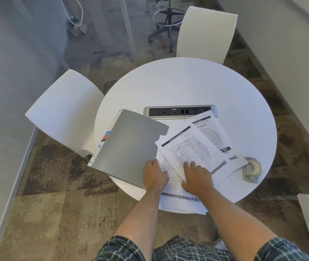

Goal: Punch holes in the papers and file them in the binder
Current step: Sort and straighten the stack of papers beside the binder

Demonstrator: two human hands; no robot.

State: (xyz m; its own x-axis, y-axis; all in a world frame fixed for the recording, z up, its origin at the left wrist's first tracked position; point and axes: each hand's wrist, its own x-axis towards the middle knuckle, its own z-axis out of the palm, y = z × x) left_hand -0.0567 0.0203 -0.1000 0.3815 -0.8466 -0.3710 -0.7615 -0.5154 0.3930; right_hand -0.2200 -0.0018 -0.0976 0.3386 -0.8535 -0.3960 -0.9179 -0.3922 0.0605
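The person stands over a round white worktop (197,81). Both hands are down on the papers (193,147), which lie spread out in a loose fan near the front edge. The left hand (154,175) lies on a lower sheet, right beside the edge of the gray binder (129,146). Its fingers look lightly curled and press on the paper; they hold nothing. The right hand (197,176) lies flat on the top sheet, with its fingers straight and a little apart.

The binder is on the left side of the worktop. It is shut and hangs a bit over the edge. The hole punch (251,169) sits on the right, just past the corner of the far sheet. No hand touches it.

This looks like the very start of the job. I see no holes in the sheets, but they may be too small to see. The hands seem to be gathering the sheets.

The next move needs the sheets slid into one neat pile with their edges lined up. Then the pile must go to the punch, with one edge pushed in straight.
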